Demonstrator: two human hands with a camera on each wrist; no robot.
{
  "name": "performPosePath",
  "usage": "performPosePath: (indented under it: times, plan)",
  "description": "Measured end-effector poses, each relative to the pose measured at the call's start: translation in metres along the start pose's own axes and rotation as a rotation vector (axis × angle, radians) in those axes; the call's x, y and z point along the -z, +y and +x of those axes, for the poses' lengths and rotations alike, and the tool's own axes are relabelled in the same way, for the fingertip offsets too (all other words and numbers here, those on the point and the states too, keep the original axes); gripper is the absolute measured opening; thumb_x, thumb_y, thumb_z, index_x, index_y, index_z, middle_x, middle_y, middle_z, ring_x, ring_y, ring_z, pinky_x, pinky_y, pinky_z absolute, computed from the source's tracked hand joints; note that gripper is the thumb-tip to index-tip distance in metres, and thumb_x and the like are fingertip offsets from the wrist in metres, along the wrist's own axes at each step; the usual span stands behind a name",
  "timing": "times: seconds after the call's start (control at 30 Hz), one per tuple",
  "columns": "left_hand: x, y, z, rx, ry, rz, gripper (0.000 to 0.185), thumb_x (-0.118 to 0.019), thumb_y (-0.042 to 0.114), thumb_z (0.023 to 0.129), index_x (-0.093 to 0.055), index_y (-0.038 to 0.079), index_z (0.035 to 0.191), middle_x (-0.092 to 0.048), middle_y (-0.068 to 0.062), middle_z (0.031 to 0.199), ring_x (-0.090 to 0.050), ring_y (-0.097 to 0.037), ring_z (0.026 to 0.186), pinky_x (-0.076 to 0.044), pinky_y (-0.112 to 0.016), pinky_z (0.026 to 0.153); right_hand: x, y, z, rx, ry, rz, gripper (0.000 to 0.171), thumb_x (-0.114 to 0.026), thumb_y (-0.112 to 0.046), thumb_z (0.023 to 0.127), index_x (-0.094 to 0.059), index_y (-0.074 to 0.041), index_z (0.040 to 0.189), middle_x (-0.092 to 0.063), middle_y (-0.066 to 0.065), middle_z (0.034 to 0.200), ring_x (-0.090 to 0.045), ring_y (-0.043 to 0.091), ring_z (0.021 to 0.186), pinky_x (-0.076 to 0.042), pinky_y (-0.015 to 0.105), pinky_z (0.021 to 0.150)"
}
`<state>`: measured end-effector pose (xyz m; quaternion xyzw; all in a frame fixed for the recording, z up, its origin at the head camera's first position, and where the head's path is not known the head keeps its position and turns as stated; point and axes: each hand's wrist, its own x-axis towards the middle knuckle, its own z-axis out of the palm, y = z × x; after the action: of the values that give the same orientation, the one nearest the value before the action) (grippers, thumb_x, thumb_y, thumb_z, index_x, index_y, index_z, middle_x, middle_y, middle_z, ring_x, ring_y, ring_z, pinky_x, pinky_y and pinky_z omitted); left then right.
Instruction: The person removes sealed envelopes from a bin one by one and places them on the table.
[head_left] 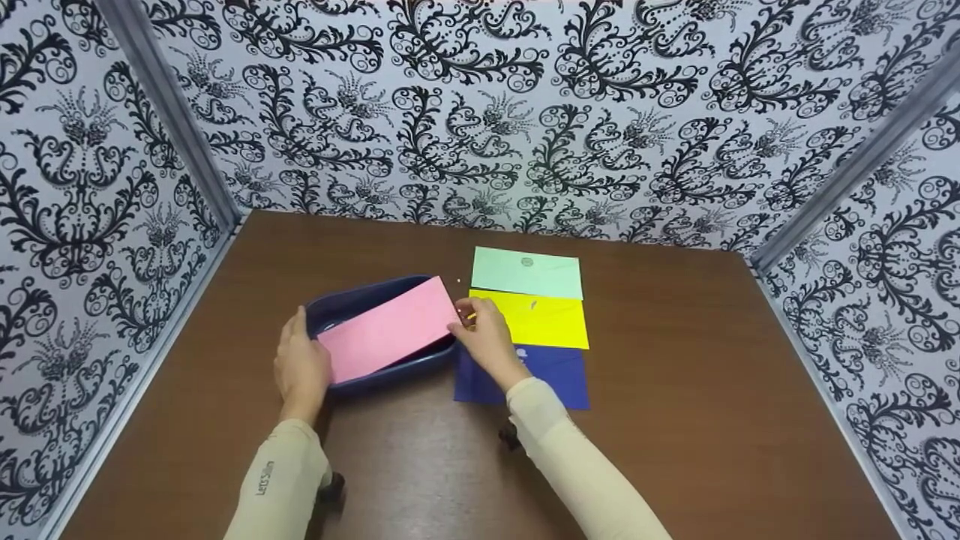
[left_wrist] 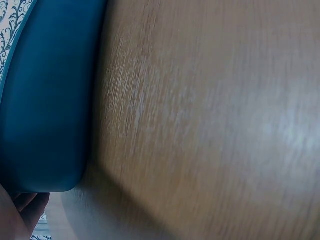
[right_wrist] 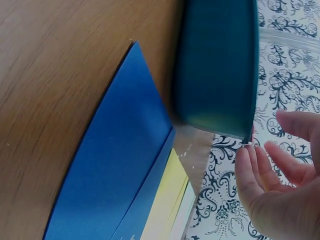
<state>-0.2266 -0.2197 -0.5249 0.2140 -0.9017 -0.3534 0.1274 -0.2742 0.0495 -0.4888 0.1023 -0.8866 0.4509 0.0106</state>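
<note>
A dark blue oblong plastic tub (head_left: 397,367) stands on the table, left of centre. A plain pink envelope (head_left: 390,330) lies slantwise across its top, its right end raised to the rim. My left hand (head_left: 301,367) holds the tub's left end, fingers along the outside wall; in the left wrist view, fingers (left_wrist: 34,210) show below the tub's end. At the opposite end is my right hand (head_left: 486,334), fingertips right at the pink envelope's edge and the rim. The right wrist view shows its thumb (right_wrist: 295,122) apart from the fingers.
Right of the tub, three envelopes lie in a column: pale green (head_left: 525,274) at the back, yellow (head_left: 551,322) in the middle, dark blue (head_left: 551,382) in front, partly under my right forearm. Patterned walls (head_left: 495,135) enclose the brown table (head_left: 675,390).
</note>
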Motion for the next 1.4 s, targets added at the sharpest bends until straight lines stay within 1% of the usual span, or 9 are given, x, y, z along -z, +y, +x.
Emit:
performPosePath:
  times: [0.1,0.2,0.43,0.63,0.8,0.97,1.17,1.4]
  plan:
    - [0.0003,-0.0002,-0.0004,0.003,-0.004,0.000,0.060,-0.043,0.004,0.097,-0.032,0.009,0.156,-0.038,-0.019,0.157,-0.050,-0.052,0.129,-0.042,-0.062,0.105,-0.0025,0.0007,0.0020,-0.049,-0.015,-0.033,0.040,-0.073,-0.016,0.090,-0.062,-0.001,0.125,-0.062,0.015,0.111,-0.062,0.024,0.097,-0.057,0.034,0.090]
    - [0.0010,0.0005,-0.0012,0.002,-0.008,-0.001,0.060,-0.043,0.004,0.097,-0.032,0.009,0.156,-0.038,-0.020,0.157,-0.049,-0.052,0.129,-0.042,-0.062,0.105,-0.0043,0.0027,0.0048,-0.077,-0.030,-0.048,0.041,-0.072,-0.015,0.091,-0.060,-0.001,0.127,-0.062,0.014,0.110,-0.061,0.022,0.096,-0.056,0.034,0.091]
    - [0.0028,0.0030,-0.0018,0.011,-0.022,0.005,0.060,-0.043,0.004,0.097,-0.031,0.009,0.156,-0.036,-0.020,0.158,-0.047,-0.051,0.132,-0.041,-0.062,0.108,-0.0053,0.0071,0.0067,-0.075,-0.018,-0.061,0.032,-0.071,-0.010,0.091,-0.063,0.000,0.120,-0.066,0.013,0.099,-0.060,0.020,0.086,-0.056,0.033,0.083]
    - [0.0030,0.0037,-0.0025,0.015,-0.019,0.010,0.062,-0.044,0.004,0.096,-0.031,0.009,0.156,-0.037,-0.020,0.158,-0.048,-0.051,0.131,-0.042,-0.061,0.107,-0.0045,0.0047,0.0055,-0.091,0.008,-0.064,0.025,-0.070,-0.010,0.091,-0.064,-0.001,0.113,-0.066,0.013,0.097,-0.061,0.021,0.086,-0.056,0.033,0.082]
    - [0.0033,0.0035,-0.0036,0.018,-0.020,-0.003,0.061,-0.044,0.004,0.098,-0.029,0.009,0.157,-0.035,-0.020,0.159,-0.046,-0.049,0.134,-0.039,-0.059,0.111,-0.0046,0.0023,0.0054,-0.097,0.025,-0.089,0.020,-0.069,-0.009,0.092,-0.065,-0.002,0.109,-0.068,0.013,0.096,-0.062,0.022,0.086,-0.055,0.034,0.081]
    - [0.0041,0.0034,-0.0042,0.015,-0.029,-0.010,0.062,-0.042,0.003,0.098,-0.028,0.009,0.158,-0.035,-0.021,0.159,-0.045,-0.050,0.135,-0.037,-0.059,0.112,-0.0045,0.0018,0.0056,-0.119,0.020,-0.074,0.018,-0.067,-0.009,0.093,-0.064,-0.002,0.109,-0.067,0.014,0.098,-0.061,0.023,0.087,-0.056,0.034,0.082]
    - [0.0038,0.0039,-0.0027,0.013,-0.018,-0.002,0.062,-0.043,0.004,0.096,-0.029,0.009,0.157,-0.037,-0.019,0.158,-0.046,-0.048,0.134,-0.039,-0.059,0.111,-0.0047,0.0028,0.0066,-0.134,0.022,-0.060,0.017,-0.066,-0.010,0.094,-0.064,-0.001,0.108,-0.068,0.014,0.099,-0.062,0.023,0.088,-0.056,0.033,0.082]
    - [0.0038,0.0051,-0.0004,0.009,-0.024,0.018,0.064,-0.043,0.002,0.094,-0.031,0.008,0.156,-0.038,-0.020,0.157,-0.047,-0.049,0.133,-0.040,-0.060,0.109,-0.0034,0.0032,0.0075,-0.189,0.044,-0.002,0.015,-0.064,-0.012,0.096,-0.064,-0.002,0.107,-0.068,0.015,0.102,-0.063,0.024,0.090,-0.057,0.032,0.082]
